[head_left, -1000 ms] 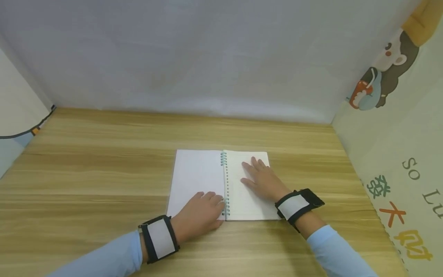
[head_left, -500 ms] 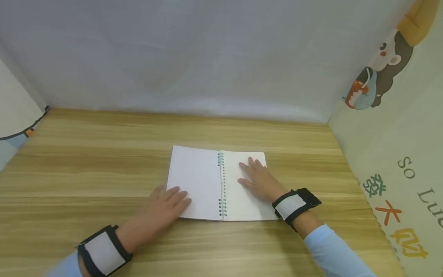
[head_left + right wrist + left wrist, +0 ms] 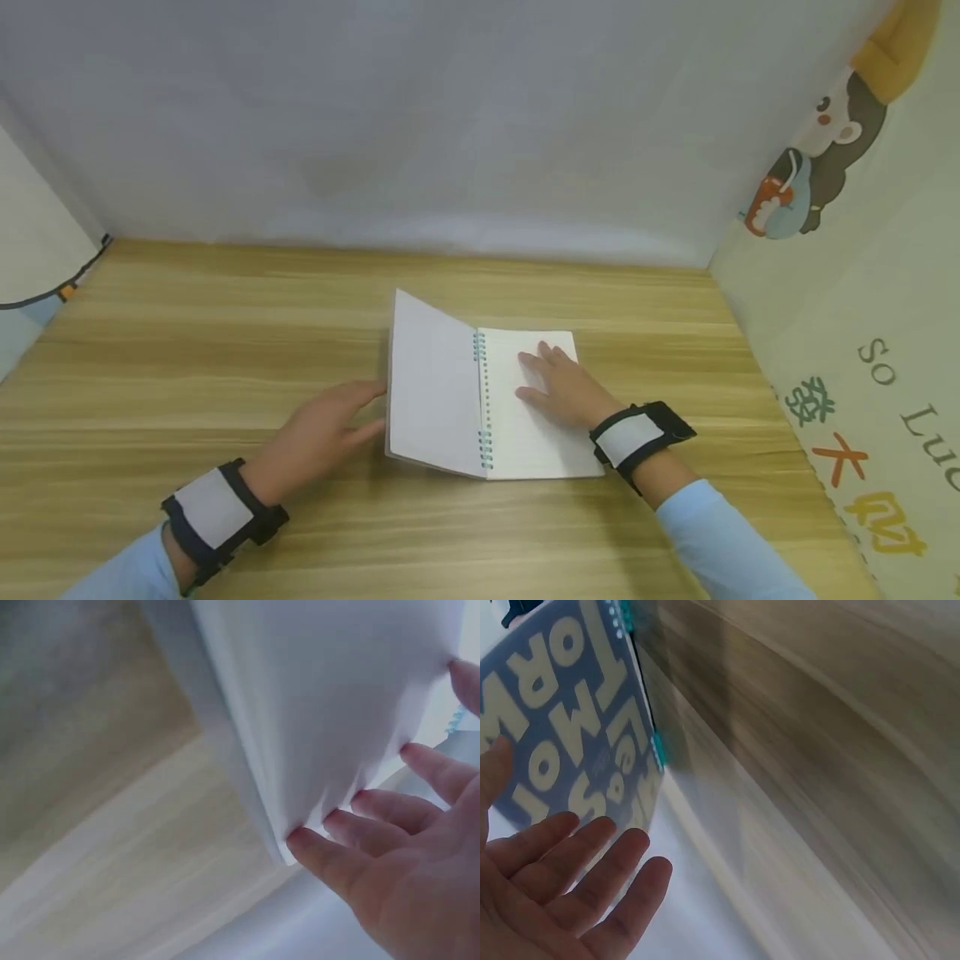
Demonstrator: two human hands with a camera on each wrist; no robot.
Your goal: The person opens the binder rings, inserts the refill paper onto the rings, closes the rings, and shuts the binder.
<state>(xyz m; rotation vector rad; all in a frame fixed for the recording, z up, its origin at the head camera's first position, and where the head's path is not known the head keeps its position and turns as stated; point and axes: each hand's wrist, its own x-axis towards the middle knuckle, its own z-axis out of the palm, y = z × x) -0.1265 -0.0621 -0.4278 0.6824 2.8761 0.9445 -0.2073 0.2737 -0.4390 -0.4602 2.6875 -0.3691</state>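
A spiral notebook lies open on the wooden table, bound by pale green rings (image 3: 486, 450). Its left cover (image 3: 435, 383) stands tilted up off the table, white inside. In the left wrist view the outer face (image 3: 574, 712) is grey-blue with large cream letters. My left hand (image 3: 315, 437) is at the cover's raised left edge, fingers extended behind it and thumb lower down near the same edge. Spread flat, my right hand (image 3: 573, 396) rests on the lined right page (image 3: 506, 417); the right wrist view shows its fingertips (image 3: 300, 838) pressing the paper.
Wood-grain tabletop (image 3: 225, 333) surrounds the notebook. A pale grey sheet (image 3: 420, 125) hangs behind the table. On the right is a printed panel (image 3: 847, 292) with a cartoon figure and lettering; another panel (image 3: 37, 208) stands at the left.
The left hand has moved from the spine area to the notebook's left edge. The left cover has risen from lying flat to a tilt. The right hand has stayed on its page.
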